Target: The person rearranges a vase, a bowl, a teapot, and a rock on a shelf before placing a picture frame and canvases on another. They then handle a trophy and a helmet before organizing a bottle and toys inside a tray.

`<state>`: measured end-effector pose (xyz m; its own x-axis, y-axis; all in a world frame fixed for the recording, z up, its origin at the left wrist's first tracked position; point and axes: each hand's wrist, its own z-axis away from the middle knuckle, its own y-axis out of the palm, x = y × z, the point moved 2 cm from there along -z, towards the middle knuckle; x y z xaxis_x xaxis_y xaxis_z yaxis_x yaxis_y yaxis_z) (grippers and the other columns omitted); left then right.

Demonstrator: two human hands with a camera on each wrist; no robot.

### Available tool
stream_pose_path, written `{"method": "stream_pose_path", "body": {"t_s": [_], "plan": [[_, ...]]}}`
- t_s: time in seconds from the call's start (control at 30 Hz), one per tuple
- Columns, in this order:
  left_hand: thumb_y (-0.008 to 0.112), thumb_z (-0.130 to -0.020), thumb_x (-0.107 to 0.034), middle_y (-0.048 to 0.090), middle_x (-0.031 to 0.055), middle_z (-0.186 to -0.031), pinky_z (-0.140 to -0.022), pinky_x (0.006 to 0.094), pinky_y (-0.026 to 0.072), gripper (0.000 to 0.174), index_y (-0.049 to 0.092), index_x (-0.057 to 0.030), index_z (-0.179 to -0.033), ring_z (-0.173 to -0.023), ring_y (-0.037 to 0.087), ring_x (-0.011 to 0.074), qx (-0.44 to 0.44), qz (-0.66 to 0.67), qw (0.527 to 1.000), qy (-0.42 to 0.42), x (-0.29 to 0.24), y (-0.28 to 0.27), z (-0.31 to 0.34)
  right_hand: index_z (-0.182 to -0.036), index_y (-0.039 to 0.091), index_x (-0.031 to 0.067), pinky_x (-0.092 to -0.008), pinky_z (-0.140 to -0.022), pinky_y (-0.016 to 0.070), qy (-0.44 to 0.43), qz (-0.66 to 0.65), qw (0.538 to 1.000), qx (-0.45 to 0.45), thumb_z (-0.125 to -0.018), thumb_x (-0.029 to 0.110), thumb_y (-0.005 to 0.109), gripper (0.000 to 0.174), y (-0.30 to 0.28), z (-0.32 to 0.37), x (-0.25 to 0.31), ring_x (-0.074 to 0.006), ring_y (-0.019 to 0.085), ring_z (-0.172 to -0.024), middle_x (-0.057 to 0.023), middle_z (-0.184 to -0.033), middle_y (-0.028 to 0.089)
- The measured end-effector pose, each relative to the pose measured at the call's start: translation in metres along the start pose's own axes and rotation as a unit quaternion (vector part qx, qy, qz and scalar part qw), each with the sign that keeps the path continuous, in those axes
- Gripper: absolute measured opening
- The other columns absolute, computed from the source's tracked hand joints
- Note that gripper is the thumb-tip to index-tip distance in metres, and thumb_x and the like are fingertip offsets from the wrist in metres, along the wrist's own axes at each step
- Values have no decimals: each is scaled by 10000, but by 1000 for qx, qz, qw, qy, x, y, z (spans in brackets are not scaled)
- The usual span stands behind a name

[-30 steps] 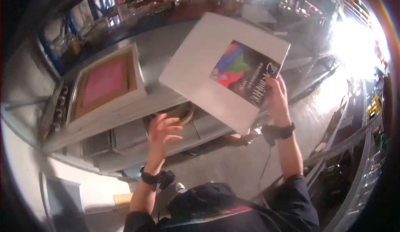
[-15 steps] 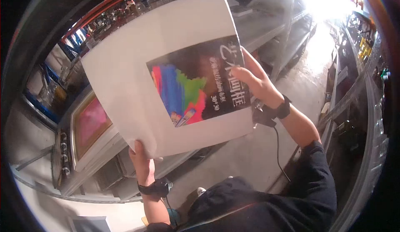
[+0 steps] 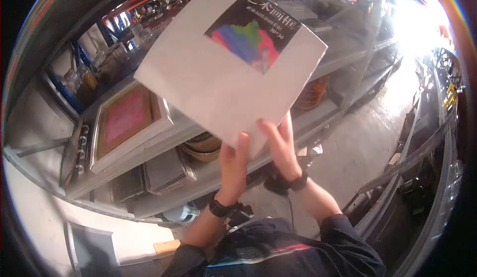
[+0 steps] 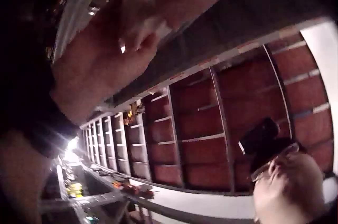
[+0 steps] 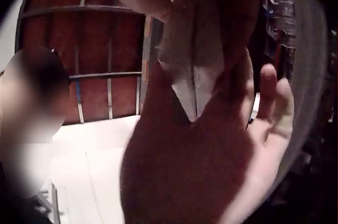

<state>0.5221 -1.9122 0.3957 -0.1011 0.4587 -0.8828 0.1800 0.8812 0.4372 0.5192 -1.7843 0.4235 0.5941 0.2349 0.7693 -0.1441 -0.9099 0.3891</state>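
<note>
In the right wrist view the right hand (image 5: 187,168) fills the lower middle, mostly in shadow, its palm just below a pale pointed corner (image 5: 198,65) that narrows downward, with a seam along its middle. More skin overhangs the corner at the top; which hand that belongs to cannot be told. Brightly lit fingers (image 5: 268,94) stand upright to the right. Behind, dark red panels (image 5: 55,34) are crossed by light bars (image 5: 108,76), above a white wall (image 5: 90,163). A blurred person (image 5: 34,97) is at the left edge; cluttered, dim objects (image 5: 280,15) lie upper right.
</note>
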Motion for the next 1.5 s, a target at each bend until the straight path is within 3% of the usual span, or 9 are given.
{"method": "stream_pose_path", "body": {"t_s": [0.53, 0.7, 0.83, 0.93, 1.0, 1.1, 1.3, 1.33, 1.5], "plan": [[621, -926, -86, 675, 82, -969, -820, 301, 496, 208, 563, -23, -1116, -922, 640, 157, 20, -280, 951, 129, -84, -95, 46, -1096, 623, 25, -239, -624, 466, 294, 310, 865, 262, -929, 423, 591, 433, -78, -213, -36, -83, 578, -717, -9, -858, 634], [674, -883, -177, 634, 152, -1129, -937, 420, 457, 322, 587, -46, -1163, -1112, 580, 327, -56, -613, 738, 276, -123, -135, 8, -1134, 612, -24, -357, -568, 486, 116, 417, 837, 334, -936, 444, 564, 510, -97, -303, -116, -185, 595, -628, -65, -838, 682], [656, -887, -233, 533, 172, -1301, -1038, 472, 370, 360, 587, -59, -1195, -1269, 439, 365, -197, -760, 545, 294, -125, -191, -9, -1209, 593, -12, -332, -733, 503, -107, 649, 651, 378, -949, 374, 544, 468, -127, -344, -163, -197, 642, -828, -167, -928, 687], [656, -868, -189, 581, 164, -1227, -982, 457, 411, 334, 597, -51, -1166, -1186, 506, 370, -188, -704, 597, 336, -126, -200, 8, -1299, 549, -6, -328, -854, 492, -38, 635, 668, 386, -949, 348, 555, 498, -129, -344, -170, -211, 645, -995, -201, -1064, 677], [635, -857, -131, 650, 131, -1069, -831, 428, 476, 213, 624, -45, -1051, -1001, 605, 342, -130, -657, 657, 346, -105, -207, 29, -1331, 525, 0, -351, -925, 468, 76, 420, 867, 258, -949, 318, 564, 499, -88, -270, -111, -250, 623, -1067, -186, -1174, 652], [632, -852, -111, 674, 138, -965, -737, 407, 500, 156, 627, -36, -989, -866, 645, 322, -51, -635, 725, 263, -42, -229, 73, -1298, 565, 13, -395, -1031, 405, -202, 544, 794, 183, -953, 207, 562, 396, -137, -215, -94, -311, 540, -1211, -192, -1317, 562], [682, -855, -360, 683, 183, -1054, -741, 362, 548, 482, 590, 36, -1113, -876, 700, 256, -257, -384, 884, -73, 116, -393, 124, -915, 636, 22, -295, -660, 479, -102, 420, 899, 75, -922, 112, 557, 120, -124, 20, -100, -163, 579, -775, -62, -891, 605], [720, -810, -429, 671, 171, -992, -703, 333, 545, 579, 578, 61, -1082, -795, 686, 221, -353, -392, 836, -151, 167, -451, 122, -931, 649, 23, -289, -640, 494, 161, 234, 959, 11, -945, 153, 540, 170, -127, 49, -131, -169, 578, -743, -55, -883, 619], [737, -793, -534, 468, 199, -1294, -874, 453, 538, 864, 401, -3, -1387, -1115, 539, 312, -442, 50, 862, -241, 162, -555, 71, -1022, 652, 15, -278, -604, 524, 507, 220, 826, 116, -918, 88, 603, 137, -167, 167, -226, -162, 669, -688, -63, -852, 687]]}}
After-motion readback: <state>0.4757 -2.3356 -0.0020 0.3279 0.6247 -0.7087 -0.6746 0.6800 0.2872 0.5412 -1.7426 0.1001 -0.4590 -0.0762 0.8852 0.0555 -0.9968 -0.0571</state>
